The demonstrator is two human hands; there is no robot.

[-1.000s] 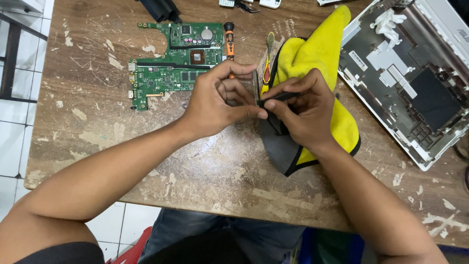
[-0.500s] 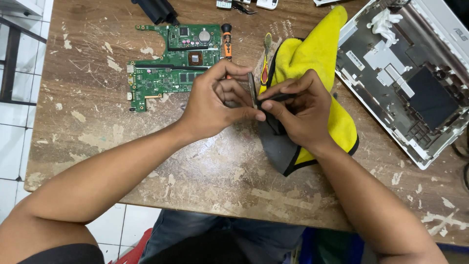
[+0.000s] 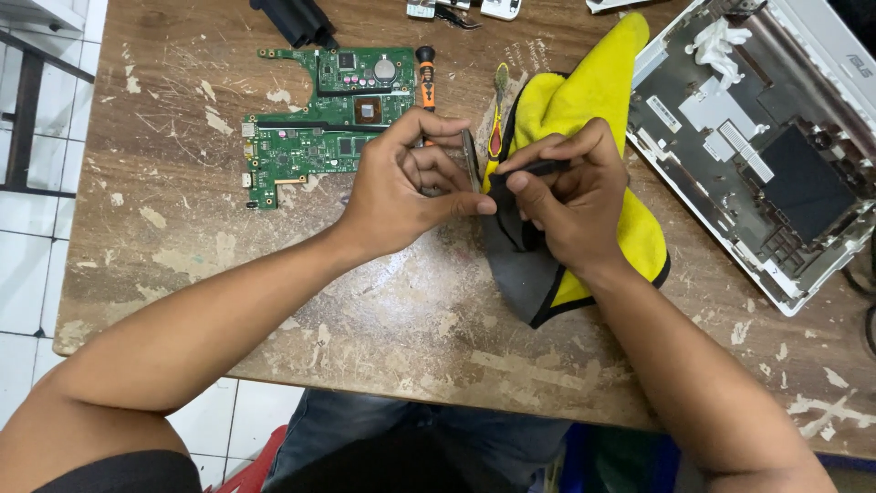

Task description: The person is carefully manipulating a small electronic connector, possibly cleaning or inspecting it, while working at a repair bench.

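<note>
Wooden table (image 3: 274, 301) — both hands' fingers (image 3: 438, 173) pinching together.

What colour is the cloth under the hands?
The cloth is bright yellow with a grey underside, seen from the head view.

Lighting's pretty even and bright, soft and diffuse, no hard spotlight anywhere. Shadows are short and mushy, mostly tucked just under the two hands near the yellow cloth (image 3: 593, 100). That cloth is the punchiest thing in view, close to blown out along its top edge. Right of it, the open laptop shell (image 3: 776, 155) catches a mild sheen on the metal. Focus is decent around the cloth; the forearms lower down look stretched from wide-angle distortion.
</note>
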